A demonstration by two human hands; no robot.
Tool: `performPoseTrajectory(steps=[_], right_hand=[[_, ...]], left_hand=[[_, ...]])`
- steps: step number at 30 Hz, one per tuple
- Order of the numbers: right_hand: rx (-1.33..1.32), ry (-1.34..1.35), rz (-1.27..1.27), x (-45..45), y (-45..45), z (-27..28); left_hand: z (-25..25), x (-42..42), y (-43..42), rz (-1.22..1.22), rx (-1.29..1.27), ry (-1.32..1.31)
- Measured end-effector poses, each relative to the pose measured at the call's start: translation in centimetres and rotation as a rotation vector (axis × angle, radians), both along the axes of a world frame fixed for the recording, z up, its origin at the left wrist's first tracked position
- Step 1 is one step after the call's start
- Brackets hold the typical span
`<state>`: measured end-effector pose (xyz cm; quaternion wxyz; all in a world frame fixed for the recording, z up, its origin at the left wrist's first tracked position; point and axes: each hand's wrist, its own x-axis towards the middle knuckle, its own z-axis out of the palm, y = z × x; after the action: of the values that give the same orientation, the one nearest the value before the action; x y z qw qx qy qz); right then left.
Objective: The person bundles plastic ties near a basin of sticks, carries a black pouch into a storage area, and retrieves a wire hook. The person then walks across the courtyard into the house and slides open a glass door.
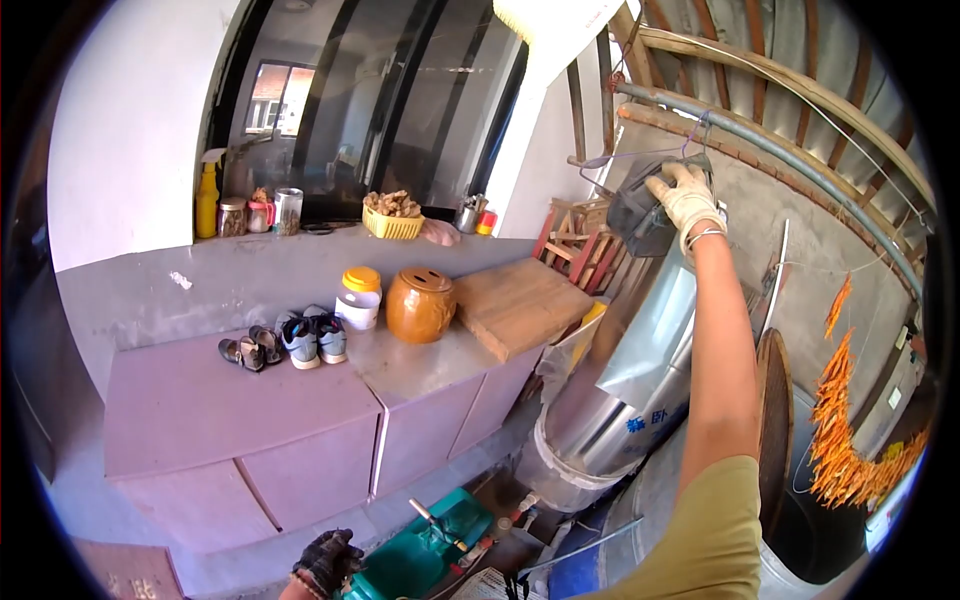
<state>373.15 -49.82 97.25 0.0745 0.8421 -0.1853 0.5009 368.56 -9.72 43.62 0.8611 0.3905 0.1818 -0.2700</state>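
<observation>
Cream glove (692, 203), dark grey bundle (638, 212), mauve cabinet (190, 410)

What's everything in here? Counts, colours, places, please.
Cabinets: one row, purple, centre
Shoes: two pairs, dark and grey, on cabinets
Tub: one, white, yellow lid, beside shoes
Jar: one, brown, beside tub
Board: one, brown, cabinets' right end
Window: one, dark frame, top
Basket: one, yellow, windowsill
Bottle: one, yellow, windowsill
Basin: one, green, bottom
Cylinder: one, silver, right of cabinets
Hanger: one, purple, overhead
Strands: several, orange, right
Dark item: one, grey, in right hand
Left hand: one, dark glove, bottom
Right hand: one, pale glove, raised
</observation>
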Motion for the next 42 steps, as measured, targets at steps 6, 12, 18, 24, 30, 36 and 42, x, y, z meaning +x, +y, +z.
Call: performPoseTrajectory(steps=[6, 12, 18, 24, 30, 36, 42], right_hand=[[-0.090, 0.176, -0.077, -2.1, -4.7, -0.9], [0.051, 0.256, -0.309, -5.0, -5.0, -0.5], [0.033, 0.145, -0.441, -3.6, -5.9, -1.7], [0.170, 0.008, -0.545, -1.8, -5.6, -2.2], [0.092, -0.051, -0.437, -2.1, -9.9, -1.9], [0.054, -0.117, -0.375, -2.9, -10.3, -2.0], [0.089, -0.056, -0.391, -2.6, -10.0, -1.5]], left_hand=[[-1.1, 0.1, 0.3, 0.022, 0.019, -0.034], [-0.9, 0.7, 0.3, -0.025, -0.008, 0.053], [-0.2, 0.4, -0.9, -0.079, -0.037, 0.016], [-0.3, -0.2, -0.8, -0.054, -0.006, 0.007], [-1.6, -0.3, 0.6, 0.016, 0.033, 0.073], [-2.1, 0.0, 0.1, 0.049, 0.005, 0.120], [-3.2, -0.1, -0.7, 0.045, 0.020, 0.152]])
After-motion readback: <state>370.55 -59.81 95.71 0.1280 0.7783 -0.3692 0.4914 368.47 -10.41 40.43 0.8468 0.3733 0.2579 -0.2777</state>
